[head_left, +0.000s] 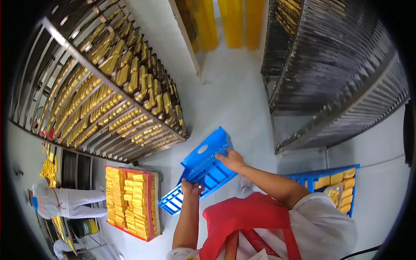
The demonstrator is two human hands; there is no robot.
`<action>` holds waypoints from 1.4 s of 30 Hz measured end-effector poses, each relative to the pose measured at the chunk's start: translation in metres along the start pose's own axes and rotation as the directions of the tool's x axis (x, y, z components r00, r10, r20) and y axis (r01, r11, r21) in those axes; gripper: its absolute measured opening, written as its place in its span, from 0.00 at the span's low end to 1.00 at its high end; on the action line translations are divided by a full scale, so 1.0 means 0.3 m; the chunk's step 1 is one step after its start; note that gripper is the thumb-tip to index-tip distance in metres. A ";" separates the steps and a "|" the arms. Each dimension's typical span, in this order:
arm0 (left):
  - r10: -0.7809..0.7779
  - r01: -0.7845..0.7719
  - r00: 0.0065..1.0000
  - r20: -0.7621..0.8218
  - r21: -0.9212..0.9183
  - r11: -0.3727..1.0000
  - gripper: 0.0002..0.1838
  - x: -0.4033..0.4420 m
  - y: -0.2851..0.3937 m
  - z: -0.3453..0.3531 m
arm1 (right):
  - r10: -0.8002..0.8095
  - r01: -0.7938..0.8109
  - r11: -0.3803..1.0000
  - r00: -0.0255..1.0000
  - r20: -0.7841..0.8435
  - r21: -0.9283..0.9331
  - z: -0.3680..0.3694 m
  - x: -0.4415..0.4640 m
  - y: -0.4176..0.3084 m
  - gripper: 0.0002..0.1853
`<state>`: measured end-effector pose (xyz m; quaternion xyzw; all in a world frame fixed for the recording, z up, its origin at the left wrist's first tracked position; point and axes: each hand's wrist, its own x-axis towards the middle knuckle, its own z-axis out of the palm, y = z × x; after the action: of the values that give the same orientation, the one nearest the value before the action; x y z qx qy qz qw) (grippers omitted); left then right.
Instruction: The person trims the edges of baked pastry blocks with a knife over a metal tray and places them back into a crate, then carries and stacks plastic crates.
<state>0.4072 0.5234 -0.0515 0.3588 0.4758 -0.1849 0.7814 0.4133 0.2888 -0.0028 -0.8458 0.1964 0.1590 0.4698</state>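
A blue plastic crate [209, 162], tilted over the floor, is held between both my hands in the middle of the view. My left hand [190, 188] grips its near left edge with bent fingers. My right hand [231, 159] is closed on its right side. The crate has slotted walls and an oval hole in the far side. No goods show inside the part that is visible. Below the crate is my red apron [247, 213].
A tall rack [108, 82] of yellow pieces stands at the left, dark tray racks [320, 82] at the right. A red crate [151, 203] of yellow blocks is left; a blue crate [299, 177] with loaves is right. A person [71, 202] stands far left.
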 end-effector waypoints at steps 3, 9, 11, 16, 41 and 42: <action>-0.113 0.118 0.992 0.063 -0.079 0.990 0.19 0.024 0.017 0.380 | -0.019 0.011 0.999 0.987 -0.159 -0.048 -0.284 0.220 -0.109 0.33; -0.235 0.247 0.960 0.155 -0.063 0.967 0.17 0.248 -0.010 0.898 | -0.434 0.341 0.890 0.840 -0.327 -0.304 -0.669 0.570 -0.274 0.25; -0.233 0.249 0.930 0.284 -0.020 0.968 0.19 0.362 -0.002 1.072 | -0.496 0.384 0.849 0.816 -0.296 -0.362 -0.800 0.692 -0.349 0.25; -0.332 0.387 0.876 0.349 -0.100 0.917 0.21 0.499 0.094 1.571 | -0.737 0.543 0.643 0.630 -0.244 -0.539 -1.084 1.029 -0.514 0.24; -0.384 0.446 0.766 0.516 0.003 0.895 0.20 1.238 0.742 3.937 | -0.902 0.490 0.388 0.375 -0.213 -0.780 -2.386 2.882 -1.217 0.21; -0.384 0.438 0.758 0.527 0.024 0.899 0.20 1.302 0.780 4.025 | -0.910 0.511 0.378 0.357 -0.210 -0.772 -2.426 2.971 -1.241 0.21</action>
<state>1.4796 -0.1881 0.0460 0.1424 0.3226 -0.4176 0.8374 1.4315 -0.3187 0.2353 -0.9339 -0.1396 -0.3108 0.1087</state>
